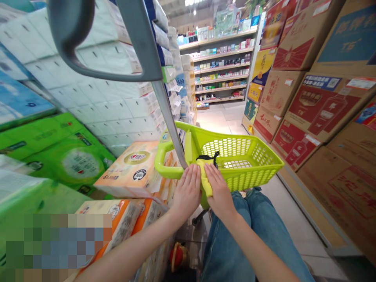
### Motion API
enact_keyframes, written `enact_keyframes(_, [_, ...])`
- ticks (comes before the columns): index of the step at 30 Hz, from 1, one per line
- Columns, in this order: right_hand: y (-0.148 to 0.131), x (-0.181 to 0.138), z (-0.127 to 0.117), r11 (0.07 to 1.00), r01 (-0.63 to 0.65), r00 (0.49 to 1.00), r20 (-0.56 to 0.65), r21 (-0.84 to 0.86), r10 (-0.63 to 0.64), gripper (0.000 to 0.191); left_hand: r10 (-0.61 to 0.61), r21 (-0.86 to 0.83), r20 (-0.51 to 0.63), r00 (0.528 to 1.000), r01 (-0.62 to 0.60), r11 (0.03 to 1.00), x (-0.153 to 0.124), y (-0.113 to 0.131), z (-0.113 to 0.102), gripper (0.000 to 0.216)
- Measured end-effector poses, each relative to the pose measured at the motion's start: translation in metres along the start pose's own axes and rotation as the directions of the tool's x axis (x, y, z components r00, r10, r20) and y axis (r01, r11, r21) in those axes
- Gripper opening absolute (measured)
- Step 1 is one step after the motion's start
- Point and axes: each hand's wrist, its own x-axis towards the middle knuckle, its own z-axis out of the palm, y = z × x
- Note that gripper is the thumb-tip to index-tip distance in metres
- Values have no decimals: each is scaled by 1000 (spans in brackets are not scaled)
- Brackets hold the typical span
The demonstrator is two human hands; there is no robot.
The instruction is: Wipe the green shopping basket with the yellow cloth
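A lime-green plastic shopping basket (249, 176) with a rolling frame stands in front of my knees. My left hand (188, 190) curls its fingers over the basket's near rim, close to the foot of the grey pull handle (167, 105). Beside it, my right hand (220, 192) presses a folded yellow cloth (206, 182) against the same rim, its fingers closed over the cloth. A black strap or cord (216, 156) lies at the rim just beyond the cloth. Both palms are hidden.
Tissue packs (132, 164) are stacked on the left, close to my left forearm. Printed cartons (317, 105) rise along the right side. Shelves of small goods (221, 66) stand at the aisle's far end. A red and gold object (179, 256) sits on the floor below.
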Motion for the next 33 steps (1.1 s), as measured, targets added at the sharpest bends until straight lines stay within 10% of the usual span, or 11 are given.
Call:
enact_keyframes(12, [110, -36, -60, 943, -149, 989, -62, -298, 137, 78, 1, -14, 69, 998, 0, 1000, 0, 6, -5, 67])
enact_keyframes(24, [-1, 3, -13, 1000, -13, 999, 36, -27, 14, 78, 14, 63, -29, 999, -12, 998, -7, 13, -1, 61])
enact_keyframes(33, [92, -24, -54, 980, -89, 996, 2, -179, 91, 70, 8, 63, 34, 999, -10, 998, -6, 14, -4, 65])
